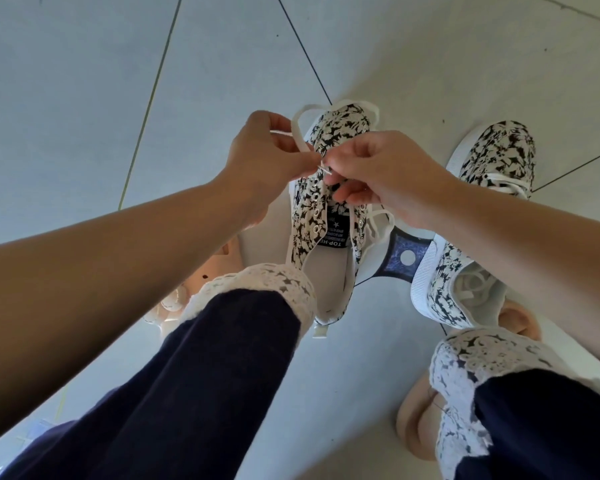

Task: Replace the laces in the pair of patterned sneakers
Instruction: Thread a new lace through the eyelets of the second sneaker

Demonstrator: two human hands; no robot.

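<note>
A black-and-white patterned sneaker (321, 216) stands on the floor in the middle of the head view, toe pointing away, its tongue label showing. A white lace (300, 133) loops over its toe. My left hand (264, 157) pinches this lace near the upper eyelets. My right hand (385, 171) pinches the lace tip at an eyelet on the sneaker's left side. The second patterned sneaker (478, 216) stands to the right with a white lace (471, 282) coiled inside it.
Pale floor tiles (118, 81) with dark grout lines spread all around. My knees in dark trousers with white lace cuffs (257, 285) fill the lower frame. Beige slippers (416, 424) show by my feet. A dark star tile inlay (404, 258) lies between the sneakers.
</note>
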